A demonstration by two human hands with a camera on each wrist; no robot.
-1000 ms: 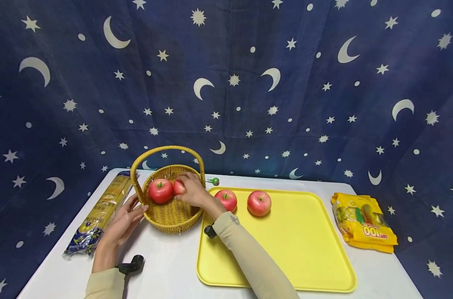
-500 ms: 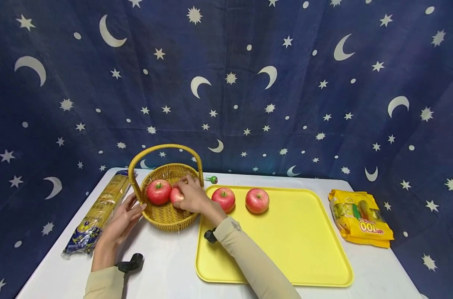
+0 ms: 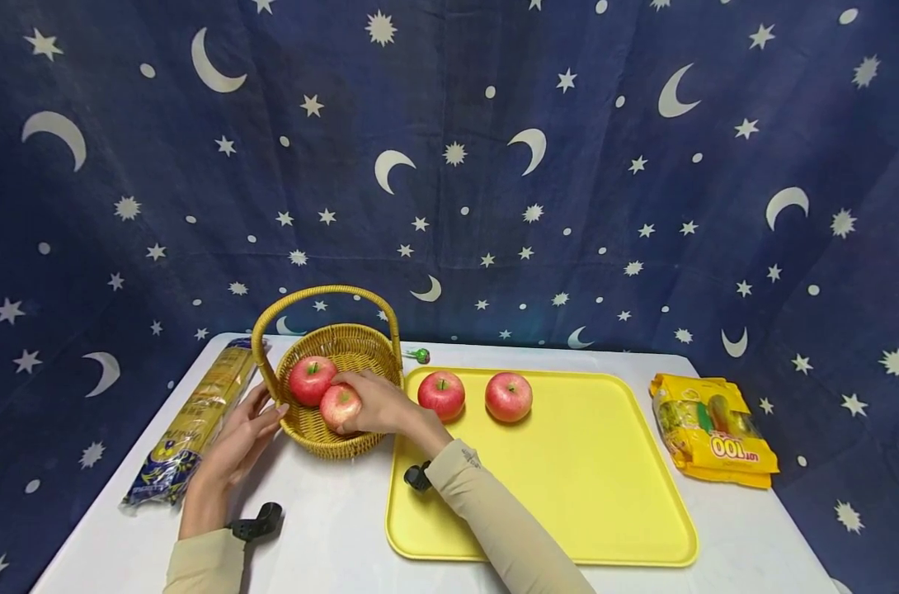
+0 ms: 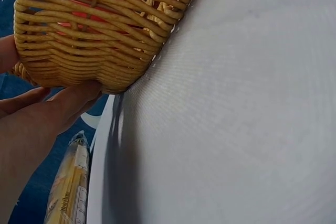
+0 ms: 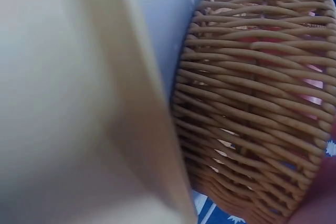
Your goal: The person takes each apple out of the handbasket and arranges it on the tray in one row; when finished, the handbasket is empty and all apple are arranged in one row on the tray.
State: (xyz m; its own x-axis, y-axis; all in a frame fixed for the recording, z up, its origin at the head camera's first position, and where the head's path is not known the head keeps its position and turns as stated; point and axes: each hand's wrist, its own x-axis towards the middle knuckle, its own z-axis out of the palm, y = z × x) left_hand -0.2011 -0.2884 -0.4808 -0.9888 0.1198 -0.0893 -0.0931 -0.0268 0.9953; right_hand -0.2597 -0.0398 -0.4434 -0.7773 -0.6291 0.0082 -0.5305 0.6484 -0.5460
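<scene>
At the left side of the basket (image 3: 331, 446), the left hand (image 3: 237, 436) is gripping the wall between thumb and fingers, seemingly steadying it. Inside the basket, the held apple (image 3: 338, 406) is sitting just beside another apple (image 3: 312, 380); the right hand (image 3: 378, 403) is curling its fingers round it, its forearm slanting over the tray (image 3: 568, 478) right of the basket. Placing the held apple seems to be the step; the next move is probably calling for a gentle release.

Bskt (image 3: 329, 445) rough wicker; apples (image 3: 509, 398) semi-gloss.
</scene>
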